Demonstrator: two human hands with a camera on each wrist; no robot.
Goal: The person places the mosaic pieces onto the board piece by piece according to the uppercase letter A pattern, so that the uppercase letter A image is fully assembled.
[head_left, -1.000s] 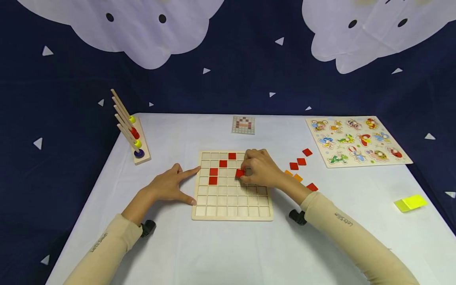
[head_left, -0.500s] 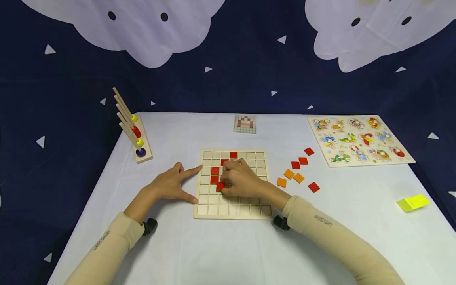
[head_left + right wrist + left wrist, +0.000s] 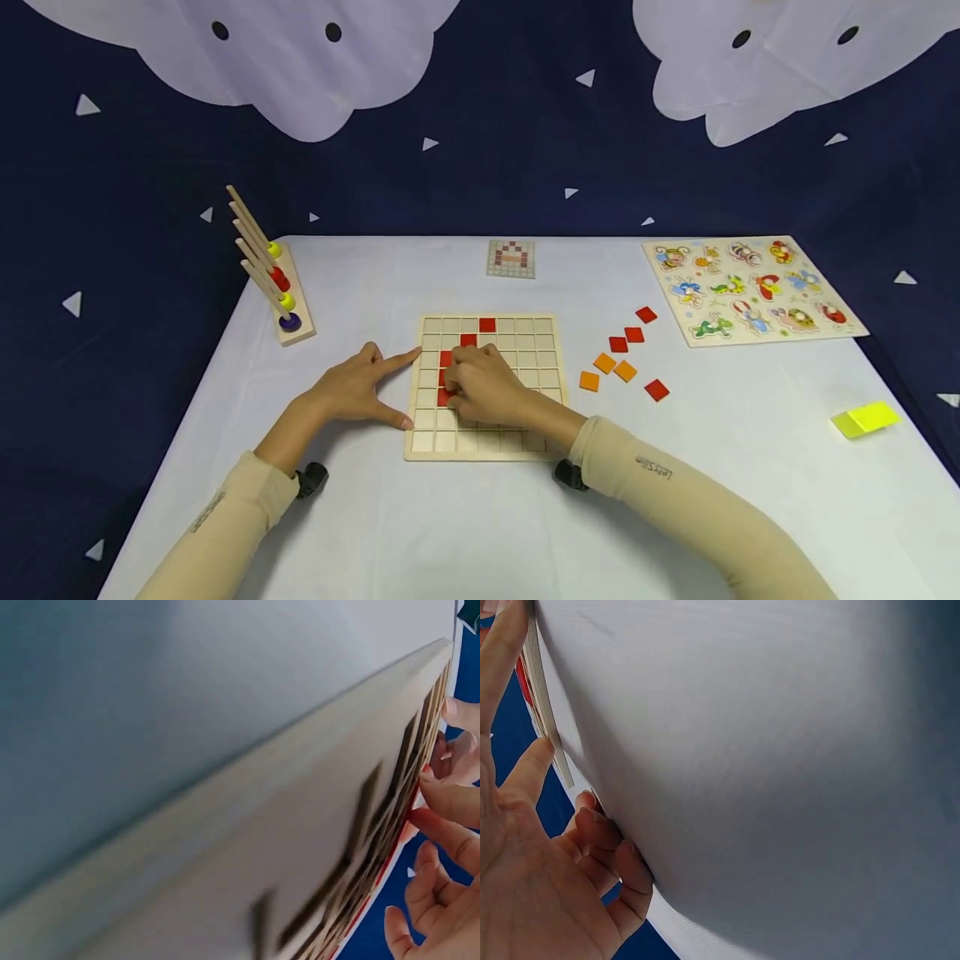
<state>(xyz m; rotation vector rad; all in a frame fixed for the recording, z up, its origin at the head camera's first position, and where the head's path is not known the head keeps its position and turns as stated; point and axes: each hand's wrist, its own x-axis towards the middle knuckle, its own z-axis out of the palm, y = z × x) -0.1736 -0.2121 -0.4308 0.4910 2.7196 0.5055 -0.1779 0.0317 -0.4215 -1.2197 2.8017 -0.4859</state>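
Note:
A wooden grid board (image 3: 528, 342) lies flat on the white table, with several red square tiles in its upper left part. My left hand (image 3: 351, 388) rests beside its left edge, thumb and index finger spread and touching the frame; the other fingers curl loosely in the left wrist view. Over the board, my right hand (image 3: 486, 385) pinches a red tile (image 3: 443, 398) at a cell just below the other tiles in that column. In the right wrist view, the thumb and index fingertips (image 3: 426, 817) meet at the red tile. My right hand partly covers the tiles and cells beneath it.
Loose red tiles (image 3: 657, 390) and orange tiles (image 3: 604, 363) lie right of the board. A small pattern card (image 3: 512, 260) sits behind it. At left stands a peg stacker (image 3: 297, 304); an insect puzzle (image 3: 757, 292) and yellow sticky notes (image 3: 866, 419) lie at right.
My right hand has carried the red tile leftward and down across the board, from right of its middle to the left column of tiles. My left hand stays at the board's edge.

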